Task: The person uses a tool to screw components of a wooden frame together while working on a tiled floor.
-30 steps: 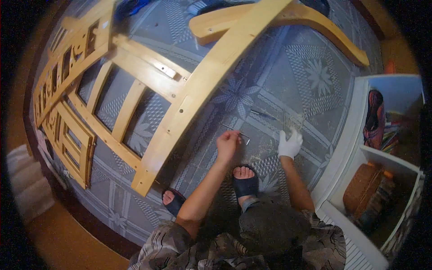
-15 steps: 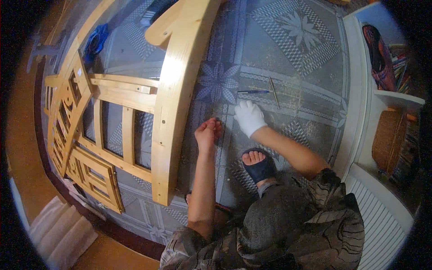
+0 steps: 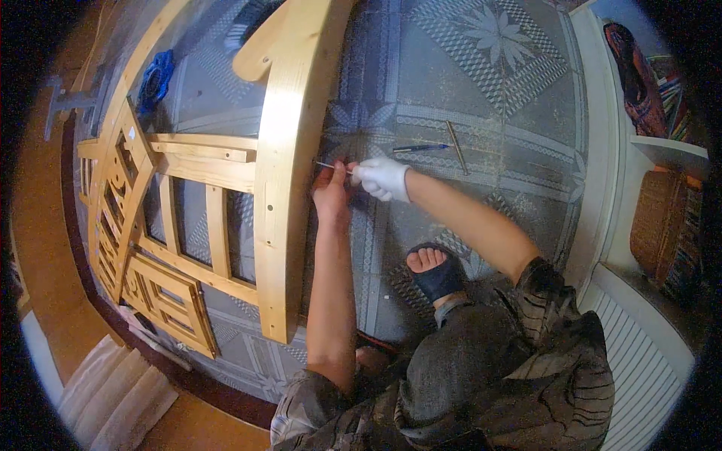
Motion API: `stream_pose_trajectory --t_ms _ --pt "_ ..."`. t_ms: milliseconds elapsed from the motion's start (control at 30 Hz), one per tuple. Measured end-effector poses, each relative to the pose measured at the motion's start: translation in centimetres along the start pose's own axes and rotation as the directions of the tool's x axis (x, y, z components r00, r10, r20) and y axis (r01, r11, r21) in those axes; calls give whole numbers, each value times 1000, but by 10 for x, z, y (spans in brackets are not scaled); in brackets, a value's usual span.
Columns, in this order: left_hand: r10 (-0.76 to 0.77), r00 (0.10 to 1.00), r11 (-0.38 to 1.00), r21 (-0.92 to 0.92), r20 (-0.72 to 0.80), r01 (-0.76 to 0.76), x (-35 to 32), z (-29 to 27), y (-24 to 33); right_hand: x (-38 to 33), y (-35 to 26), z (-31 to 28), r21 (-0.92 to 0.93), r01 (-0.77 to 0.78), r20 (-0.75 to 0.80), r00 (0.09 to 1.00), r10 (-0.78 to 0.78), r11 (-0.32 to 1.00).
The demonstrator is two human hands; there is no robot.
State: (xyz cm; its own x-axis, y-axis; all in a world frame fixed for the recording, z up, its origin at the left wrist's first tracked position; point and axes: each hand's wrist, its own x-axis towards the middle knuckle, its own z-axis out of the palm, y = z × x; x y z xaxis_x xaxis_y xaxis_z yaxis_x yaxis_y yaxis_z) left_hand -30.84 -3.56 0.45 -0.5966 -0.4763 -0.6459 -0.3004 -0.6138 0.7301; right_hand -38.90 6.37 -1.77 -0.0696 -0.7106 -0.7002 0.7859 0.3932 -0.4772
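Note:
My left hand (image 3: pixel 331 192) is bare, with its fingers pinched together beside the right face of a thick wooden post (image 3: pixel 278 173). My right hand (image 3: pixel 382 179), in a white glove, is closed just right of it, and the two hands touch or nearly touch. A thin shiny metal rod (image 3: pixel 326 164) runs from between my fingers toward the post; its far end lies close to the wood. Whether it is a hex key or a screwdriver I cannot tell. The post belongs to a pale wooden frame with slats (image 3: pixel 216 229).
On the patterned grey floor covering lie a blue pen-like tool (image 3: pixel 421 148) and a long brass-coloured rod (image 3: pixel 456 147). A blue crumpled bag (image 3: pixel 156 79) lies beyond the frame. White shelves with a brown basket (image 3: pixel 656 218) stand at the right. My sandalled foot (image 3: pixel 432 270) is below my right hand.
My right hand has moved left to meet my left hand, which has shifted slightly up and left to the post. The thin metal rod now shows between them.

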Motion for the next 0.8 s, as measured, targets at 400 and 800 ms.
stream_pose_trajectory --t_ms 400,800 --pt "-28 990 991 -131 -138 10 11 7 -2 17 -4 3 -454 295 -124 914 -387 841" --pt "-20 994 999 -46 -104 16 -3 1 -20 0 17 -8 -201 76 -1 997 -78 977"
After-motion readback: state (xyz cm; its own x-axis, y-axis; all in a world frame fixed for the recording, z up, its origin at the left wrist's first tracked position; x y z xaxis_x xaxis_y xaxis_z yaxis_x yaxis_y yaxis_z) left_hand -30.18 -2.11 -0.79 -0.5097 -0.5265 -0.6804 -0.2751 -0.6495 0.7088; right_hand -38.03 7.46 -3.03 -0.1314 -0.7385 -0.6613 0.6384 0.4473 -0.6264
